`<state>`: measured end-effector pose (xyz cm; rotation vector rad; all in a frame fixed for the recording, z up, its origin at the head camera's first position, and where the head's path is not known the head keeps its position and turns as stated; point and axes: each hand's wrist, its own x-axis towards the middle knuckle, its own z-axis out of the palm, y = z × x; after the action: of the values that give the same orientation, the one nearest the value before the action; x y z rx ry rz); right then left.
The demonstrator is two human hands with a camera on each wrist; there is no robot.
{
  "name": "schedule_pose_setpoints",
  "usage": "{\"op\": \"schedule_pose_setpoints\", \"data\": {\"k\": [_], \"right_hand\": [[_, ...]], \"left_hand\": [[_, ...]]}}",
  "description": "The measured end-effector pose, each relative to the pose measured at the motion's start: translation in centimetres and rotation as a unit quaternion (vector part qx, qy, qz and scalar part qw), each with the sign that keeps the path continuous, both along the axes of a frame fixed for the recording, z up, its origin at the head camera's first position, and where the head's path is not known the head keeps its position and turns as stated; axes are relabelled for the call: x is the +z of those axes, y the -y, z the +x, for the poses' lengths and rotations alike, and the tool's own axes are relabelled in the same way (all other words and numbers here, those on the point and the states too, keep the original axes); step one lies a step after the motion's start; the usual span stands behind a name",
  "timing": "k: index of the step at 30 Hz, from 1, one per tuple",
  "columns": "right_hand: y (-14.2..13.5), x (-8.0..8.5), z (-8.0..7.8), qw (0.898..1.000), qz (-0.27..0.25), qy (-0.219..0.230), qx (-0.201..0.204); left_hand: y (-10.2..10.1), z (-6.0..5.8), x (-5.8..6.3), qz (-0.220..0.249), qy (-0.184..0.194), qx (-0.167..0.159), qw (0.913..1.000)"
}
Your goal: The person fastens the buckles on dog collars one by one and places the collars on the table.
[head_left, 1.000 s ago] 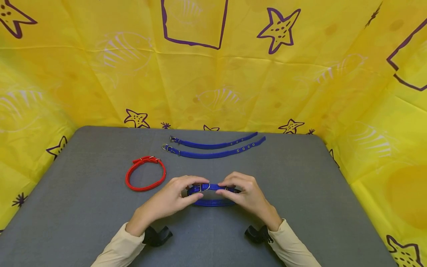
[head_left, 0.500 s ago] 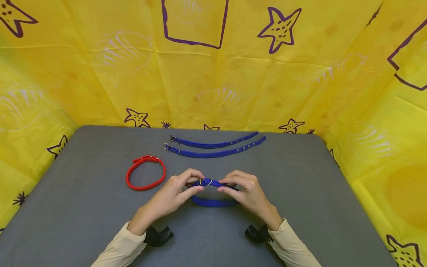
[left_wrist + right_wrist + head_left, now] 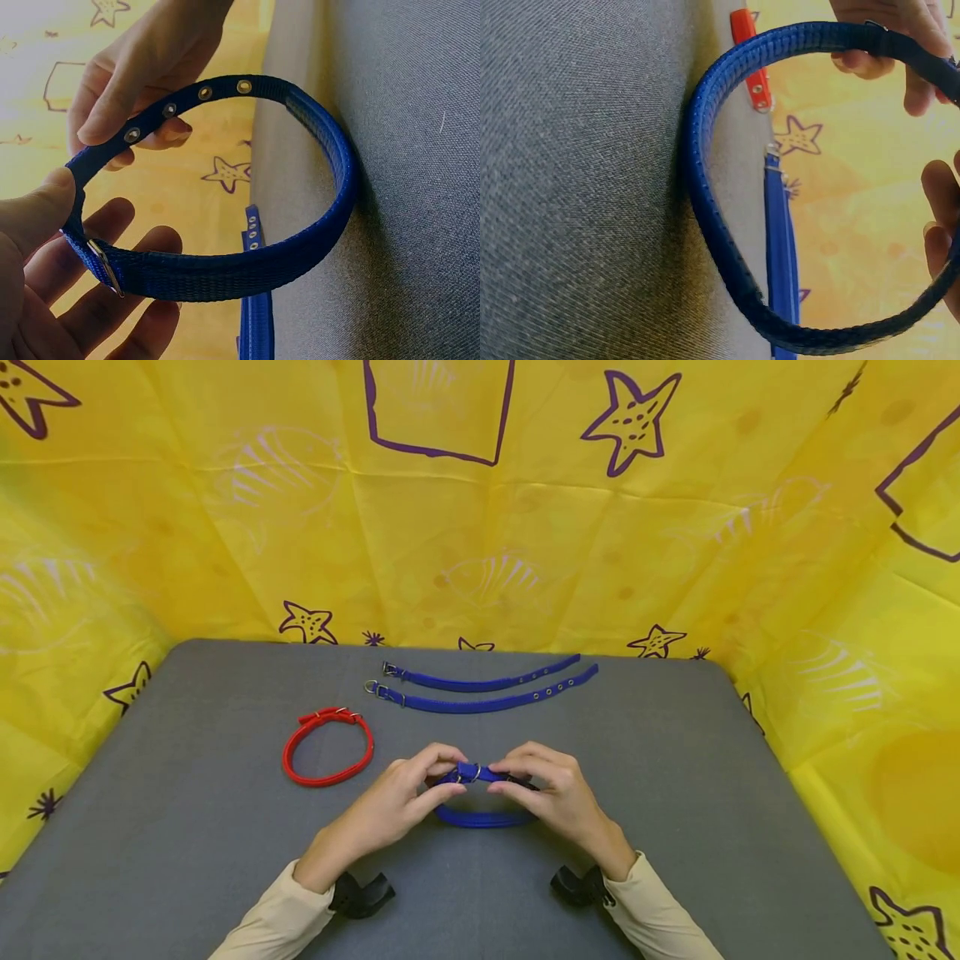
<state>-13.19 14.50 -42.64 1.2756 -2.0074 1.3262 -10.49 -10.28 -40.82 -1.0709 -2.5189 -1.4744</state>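
Note:
A blue dog collar (image 3: pixel 483 820), bent into a loop, is held between both hands close to the near middle of the table. My left hand (image 3: pixel 405 793) pinches its buckle end, where a metal D-ring (image 3: pixel 476 772) shows. My right hand (image 3: pixel 558 785) pinches the strap with thumb and fingers on the side with the holes. In the left wrist view, several metal eyelets (image 3: pixel 205 93) line that part of the collar, and a metal strap keeper (image 3: pixel 106 268) sits near the left fingers. Much of the buckle is hidden behind the left fingers.
A red collar (image 3: pixel 327 777), fastened into a loop, lies left of the hands. Two blue collars lie stretched out toward the back, the farther one (image 3: pixel 480 685) above the nearer one (image 3: pixel 465 704). Behind the grey table (image 3: pixel 187 860) hangs a yellow patterned cloth (image 3: pixel 525 518).
My left hand has shifted slightly right and its fingers have moved on the buckle end, bringing it closer to the right hand. The right hand stays nearly in place.

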Motion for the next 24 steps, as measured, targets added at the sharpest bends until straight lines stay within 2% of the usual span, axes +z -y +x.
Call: {"op": "schedule_pose_setpoints", "data": {"k": [9, 14, 24], "right_hand": [[-0.31, 0.52, 0.11, 0.997, 0.077, -0.003, 0.004], [-0.50, 0.59, 0.13, 0.995, 0.098, -0.006, 0.001], [-0.99, 0.90, 0.45, 0.987, 0.161, 0.026, 0.002]], "left_hand": [[-0.03, 0.15, 0.31, 0.000, -0.005, 0.011, 0.9999], [-0.20, 0.15, 0.24, 0.003, -0.009, 0.014, 0.9999], [-0.42, 0.10, 0.05, 0.004, -0.012, 0.006, 0.9999]]}}
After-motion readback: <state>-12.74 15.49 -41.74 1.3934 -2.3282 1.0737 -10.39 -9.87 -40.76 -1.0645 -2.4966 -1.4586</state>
